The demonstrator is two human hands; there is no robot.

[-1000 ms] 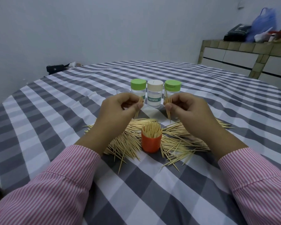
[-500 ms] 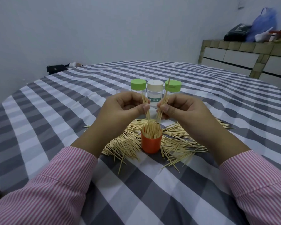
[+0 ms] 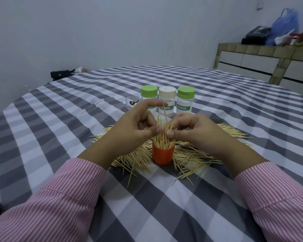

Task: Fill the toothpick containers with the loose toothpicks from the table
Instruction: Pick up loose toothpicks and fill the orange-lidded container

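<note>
A: Your left hand (image 3: 135,130) and right hand (image 3: 191,130) each pinch toothpicks (image 3: 162,124) upright over the orange container (image 3: 163,155), mid-bench (image 3: 63,130).

B: Keep them vertical, tips inside the rim, then release; the loose pile (image 3: 196,154) surrounds it.

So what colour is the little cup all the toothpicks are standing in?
Orange. The cup shows clearly in the head view, between the two hands.
</note>
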